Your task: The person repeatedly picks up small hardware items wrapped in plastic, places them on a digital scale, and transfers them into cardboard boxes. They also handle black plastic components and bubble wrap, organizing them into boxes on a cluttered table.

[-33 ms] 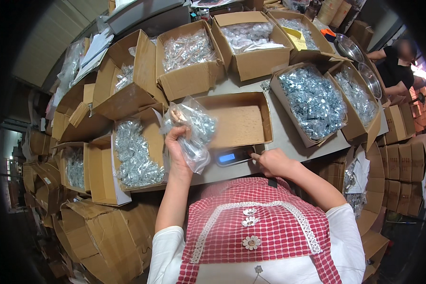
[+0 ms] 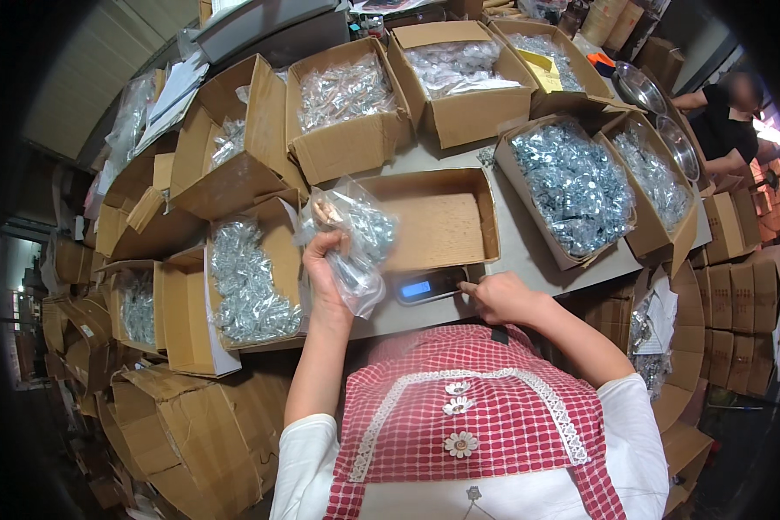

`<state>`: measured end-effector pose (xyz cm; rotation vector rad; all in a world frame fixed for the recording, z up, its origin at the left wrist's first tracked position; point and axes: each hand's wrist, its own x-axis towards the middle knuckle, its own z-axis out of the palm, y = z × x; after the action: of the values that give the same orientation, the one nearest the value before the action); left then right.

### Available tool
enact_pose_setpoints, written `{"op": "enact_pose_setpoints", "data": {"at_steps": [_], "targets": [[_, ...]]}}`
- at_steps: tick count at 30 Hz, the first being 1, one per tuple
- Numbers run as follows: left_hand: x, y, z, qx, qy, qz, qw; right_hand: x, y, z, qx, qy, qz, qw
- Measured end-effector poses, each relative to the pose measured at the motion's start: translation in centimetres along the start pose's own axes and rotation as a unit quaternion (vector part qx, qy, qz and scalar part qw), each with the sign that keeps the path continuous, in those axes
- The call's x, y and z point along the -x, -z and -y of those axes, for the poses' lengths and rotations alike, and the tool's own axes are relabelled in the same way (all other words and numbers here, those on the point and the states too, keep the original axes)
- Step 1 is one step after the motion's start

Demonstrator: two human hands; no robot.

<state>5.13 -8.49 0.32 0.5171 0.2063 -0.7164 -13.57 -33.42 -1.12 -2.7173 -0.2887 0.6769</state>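
Observation:
My left hand (image 2: 325,273) is closed round a clear plastic bag (image 2: 360,234) of small metal parts; some look silvery, some coppery. The bag is raised over the left end of a shallow cardboard box (image 2: 442,217), whose bare bottom shows. Just in front of that box sits a digital scale (image 2: 429,286) with a lit blue display. Whether the box rests on the scale is hidden. My right hand (image 2: 503,297) holds nothing; its index finger reaches out to touch the right end of the scale, and the other fingers are bent.
Boxes of small bagged metal parts ring the table (image 2: 516,243): one box (image 2: 572,195) at right, one (image 2: 251,277) at left, a row (image 2: 347,100) behind. Metal bowls (image 2: 640,87) stand at far right, near another person (image 2: 728,121). A large carton (image 2: 199,425) is at lower left.

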Motion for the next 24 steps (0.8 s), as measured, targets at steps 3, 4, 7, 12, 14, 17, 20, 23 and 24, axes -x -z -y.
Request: {"op": "enact_pose_setpoints", "data": {"at_steps": [3, 4, 7, 12, 14, 17, 20, 23, 24], "targets": [[-0.3, 0.4, -0.2, 0.000, -0.002, -0.007, 1.000, 1.0, 2.1, 0.2, -0.098, 0.038, -0.014, 0.994], [-0.3, 0.4, -0.3, 0.005, 0.002, -0.005, 1.000, 1.4, 3.0, 0.2, -0.127, 0.047, -0.011, 0.991], [0.0, 0.0, -0.3, 0.004, 0.005, -0.002, 1.000, 2.0, 6.2, 0.2, -0.221, 0.075, -0.091, 0.968], [-0.3, -1.9, -0.1, 0.008, 0.011, 0.000, 1.000, 0.7, 9.4, 0.1, -0.375, 0.016, -0.310, 0.873], [-0.8, -2.7, 0.0, 0.007, 0.011, 0.039, 0.999, -1.4, 9.7, 0.0, -0.422, 0.010, -0.361, 0.832], [-1.5, -3.8, -0.3, -0.024, 0.012, 0.035, 0.999, -4.1, 9.2, -0.1, -0.457, 0.022, -0.400, 0.794], [-2.0, -4.3, -0.4, -0.049, 0.009, 0.027, 0.998, -5.9, 8.4, -0.1, -0.456, 0.021, -0.408, 0.791], [-2.6, -4.2, 0.0, -0.070, -0.004, 0.050, 0.996, -7.6, 7.8, -0.3, -0.437, 0.004, -0.374, 0.818], [-3.0, -4.1, 0.0, -0.116, 0.001, 0.014, 0.993, -8.1, 7.6, -0.6, -0.362, 0.006, -0.378, 0.852]]}}
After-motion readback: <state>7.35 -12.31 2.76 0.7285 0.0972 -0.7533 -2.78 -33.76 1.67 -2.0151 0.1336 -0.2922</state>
